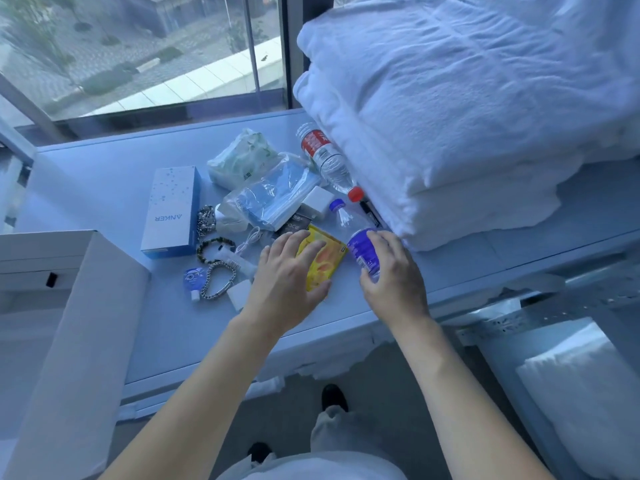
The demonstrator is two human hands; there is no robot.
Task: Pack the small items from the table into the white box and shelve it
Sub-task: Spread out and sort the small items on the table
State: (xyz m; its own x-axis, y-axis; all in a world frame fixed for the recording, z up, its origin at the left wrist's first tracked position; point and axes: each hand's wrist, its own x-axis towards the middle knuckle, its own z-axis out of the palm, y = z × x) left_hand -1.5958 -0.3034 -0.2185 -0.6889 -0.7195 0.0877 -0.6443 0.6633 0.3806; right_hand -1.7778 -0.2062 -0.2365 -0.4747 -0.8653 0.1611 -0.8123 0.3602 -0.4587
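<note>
On bench: 2 water bottles, red-cap by the folded duvet, blue-label w/ right hand fingers wrapped round it. Left hand fingers straight, flat on yellow packet. 1 "ANKER" box, 3 bracelets. White box at left edge.

A large window runs behind the pale table, showing paved ground and shrubs below in daylight. Right of the window, folded white bedding is piled. Grey floor lies beneath.
</note>
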